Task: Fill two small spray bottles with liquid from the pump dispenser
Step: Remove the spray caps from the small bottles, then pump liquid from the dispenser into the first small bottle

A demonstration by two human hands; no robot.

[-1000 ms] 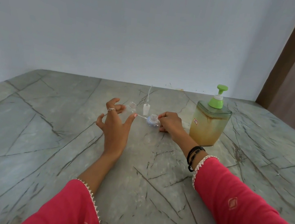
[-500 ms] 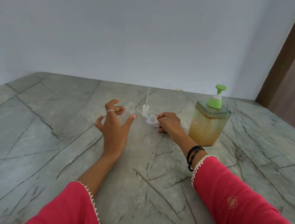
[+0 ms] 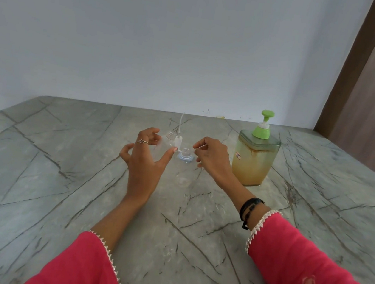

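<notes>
Your left hand (image 3: 147, 160) cups wide around the open spray bottle (image 3: 166, 142), steadying it, while your right hand (image 3: 211, 156), fingers loosely curled and empty, hovers beside the second bottle (image 3: 186, 155).

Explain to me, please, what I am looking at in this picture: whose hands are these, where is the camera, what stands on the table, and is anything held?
There is no machine here. A person wears one wide-angle camera on the head, and it looks forward and down, so you see that person's own two arms in red sleeves.

On the grey stone table stands a pump dispenser with a green pump head and yellowish liquid inside. Left of it are two small clear spray bottles, both without tops: one partly behind the left hand, the other with a bluish look. A white spray top with its thin tube pointing up stands between them.

The left hand is spread near the first bottle, and its thumb tip seems to touch the spray top, but it grips nothing. The right hand hovers with loosely curled fingers and holds nothing that I can see.
</notes>
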